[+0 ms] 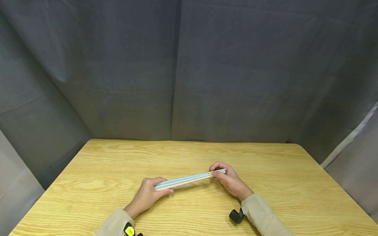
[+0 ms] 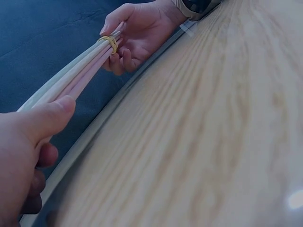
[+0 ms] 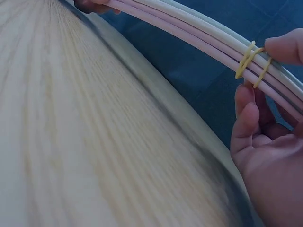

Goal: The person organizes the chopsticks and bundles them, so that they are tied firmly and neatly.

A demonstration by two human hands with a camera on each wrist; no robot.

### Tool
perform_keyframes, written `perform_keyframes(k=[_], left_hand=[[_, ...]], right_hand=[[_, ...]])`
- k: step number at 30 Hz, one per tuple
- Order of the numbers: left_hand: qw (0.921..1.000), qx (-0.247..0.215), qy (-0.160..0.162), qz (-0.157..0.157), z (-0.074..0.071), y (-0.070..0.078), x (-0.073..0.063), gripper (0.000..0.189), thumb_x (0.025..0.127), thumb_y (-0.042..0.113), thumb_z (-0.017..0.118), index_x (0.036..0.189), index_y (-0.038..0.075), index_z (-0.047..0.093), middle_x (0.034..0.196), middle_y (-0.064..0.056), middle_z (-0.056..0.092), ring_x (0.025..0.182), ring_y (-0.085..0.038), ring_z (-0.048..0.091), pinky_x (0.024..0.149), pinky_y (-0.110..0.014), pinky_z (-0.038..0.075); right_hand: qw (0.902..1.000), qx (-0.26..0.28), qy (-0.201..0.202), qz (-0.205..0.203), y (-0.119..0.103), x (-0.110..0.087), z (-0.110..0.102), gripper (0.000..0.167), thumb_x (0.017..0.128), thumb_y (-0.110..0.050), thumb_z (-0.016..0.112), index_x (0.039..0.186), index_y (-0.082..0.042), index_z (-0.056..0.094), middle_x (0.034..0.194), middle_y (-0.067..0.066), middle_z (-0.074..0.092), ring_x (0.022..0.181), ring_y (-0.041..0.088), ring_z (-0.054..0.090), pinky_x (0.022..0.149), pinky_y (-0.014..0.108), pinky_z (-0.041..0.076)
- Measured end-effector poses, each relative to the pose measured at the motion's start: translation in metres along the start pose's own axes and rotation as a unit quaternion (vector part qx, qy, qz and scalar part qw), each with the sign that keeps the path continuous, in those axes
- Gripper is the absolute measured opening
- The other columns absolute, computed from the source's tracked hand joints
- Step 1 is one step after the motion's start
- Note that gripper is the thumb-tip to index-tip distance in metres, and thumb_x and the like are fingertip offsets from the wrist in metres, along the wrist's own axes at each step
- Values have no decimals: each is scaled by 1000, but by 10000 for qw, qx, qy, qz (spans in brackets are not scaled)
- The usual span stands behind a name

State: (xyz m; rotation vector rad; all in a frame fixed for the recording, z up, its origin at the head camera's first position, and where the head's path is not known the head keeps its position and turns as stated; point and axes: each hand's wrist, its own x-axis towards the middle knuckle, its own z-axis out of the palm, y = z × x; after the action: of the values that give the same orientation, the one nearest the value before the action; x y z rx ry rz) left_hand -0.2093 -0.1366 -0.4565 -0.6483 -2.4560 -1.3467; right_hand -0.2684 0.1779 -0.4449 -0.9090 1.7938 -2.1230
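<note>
While the left hand (image 1: 146, 196) and right hand (image 1: 232, 184) grip opposite ends, the banded sticks (image 1: 189, 179) span between the hands.

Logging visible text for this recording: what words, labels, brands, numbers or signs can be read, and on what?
None can be read.
Yellow patch at the left sleeve: dark marks, too small and blurred to read.
Sticks and yellow band: no lettering shows.

Left hand (image 2: 20, 146) and right hand (image 2: 144, 30) grip pale stick bundle (image 2: 79, 73); yellow band (image 2: 113, 44) around far end; wood-grain tabletop (image 2: 184, 137) alongside.
</note>
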Motion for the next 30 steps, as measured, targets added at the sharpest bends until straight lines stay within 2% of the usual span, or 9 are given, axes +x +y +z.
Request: perform_keyframes(k=[7, 15, 19, 23, 26, 30], left_hand=[[9997, -172, -66, -157, 1, 1, 1, 31, 76, 33, 80, 96, 10, 73, 92, -3, 75, 78, -6, 67, 69, -22, 54], [9980, -219, 100, -586, 2, 1, 0, 24, 72, 27, 84, 88, 12, 73, 86, -1, 74, 75, -5, 65, 67, -22, 53], [9972, -313, 171, -655, 2, 1, 1, 24, 71, 26, 86, 86, 12, 73, 86, 0, 74, 74, -5, 65, 68, -22, 53], [9970, -352, 201, -654, 3, 2, 2, 24, 70, 26, 86, 85, 12, 73, 85, 0, 73, 73, -4, 64, 67, -22, 53], [9968, -346, 191, -701, 3, 2, 1, 25, 70, 25, 86, 85, 11, 73, 83, 0, 73, 72, -4, 63, 66, -21, 52], [9956, -442, 174, -812, 3, 3, 0, 25, 69, 24, 87, 85, 11, 73, 82, -1, 72, 70, -5, 62, 64, -22, 52]], right_hand=[[10000, 69, 10, 21, -2, -2, -1, 14, 93, 2, 48, 98, -6, 59, 93, -1, 55, 77, 7, 46, 69, 17, 41], [9984, -341, 221, 397, -2, -2, -3, 9, 93, -3, 58, 100, -6, 64, 91, -4, 61, 74, 3, 54, 66, 16, 46], [9961, -485, 494, 547, -1, -2, -5, 14, 90, -3, 64, 103, 3, 63, 93, -4, 64, 76, 4, 60, 69, 18, 51], [9925, -827, 669, 598, -1, -2, -6, 27, 87, -7, 69, 106, 11, 60, 92, -3, 65, 75, 8, 62, 69, 22, 52], [9911, -898, 705, 678, 1, -1, -4, 22, 86, -8, 71, 103, 4, 65, 88, -4, 68, 74, 9, 64, 69, 23, 51], [9915, -713, 746, 794, 3, 1, 1, 12, 87, -7, 70, 99, -5, 68, 81, -5, 72, 75, 9, 67, 66, 21, 50]])
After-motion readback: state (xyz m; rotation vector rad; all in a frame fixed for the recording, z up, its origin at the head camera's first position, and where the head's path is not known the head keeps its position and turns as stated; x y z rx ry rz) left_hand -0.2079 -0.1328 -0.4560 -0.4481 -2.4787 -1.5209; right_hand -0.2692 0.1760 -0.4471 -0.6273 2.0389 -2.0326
